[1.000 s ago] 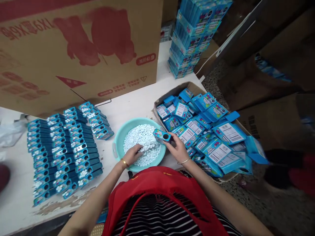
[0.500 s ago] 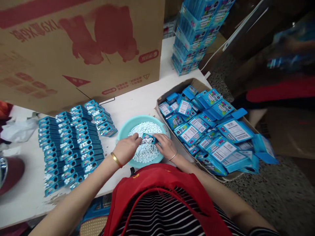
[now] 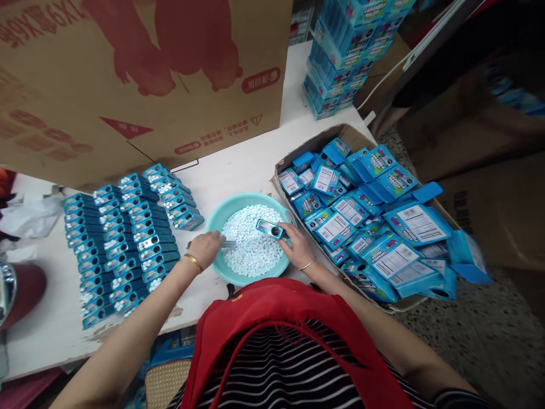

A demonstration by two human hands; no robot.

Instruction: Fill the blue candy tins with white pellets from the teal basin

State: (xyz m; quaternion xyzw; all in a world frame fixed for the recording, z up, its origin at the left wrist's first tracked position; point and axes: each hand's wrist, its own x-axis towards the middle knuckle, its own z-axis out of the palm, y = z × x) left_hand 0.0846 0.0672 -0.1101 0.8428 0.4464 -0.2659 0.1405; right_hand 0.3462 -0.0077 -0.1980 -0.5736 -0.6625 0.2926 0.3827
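Note:
A turquoise basin (image 3: 215, 218) holds a heap of small white candies (image 3: 251, 258). My right hand (image 3: 296, 245) grips one end of a small blue candy box (image 3: 269, 228) above the heap; a dark round hole shows in its face. At the basin's left rim my left hand (image 3: 205, 250) is closed around a small scoop (image 3: 229, 244). The scoop's end reaches over the candies, and its exact shape is hard to make out.
Rows of blue boxes (image 3: 123, 244), many topped with white candies, stand on the left. To the right, a cardboard tray (image 3: 279, 176) is heaped with blue boxes. Behind are a large carton (image 3: 191, 108) and stacked packs (image 3: 336, 62). A person's hand (image 3: 387, 119) shows at right.
My left hand has drawn the scoop away from the box, left and down to the candies. The box now shows its hole without candies heaped over it. The person at right has shifted.

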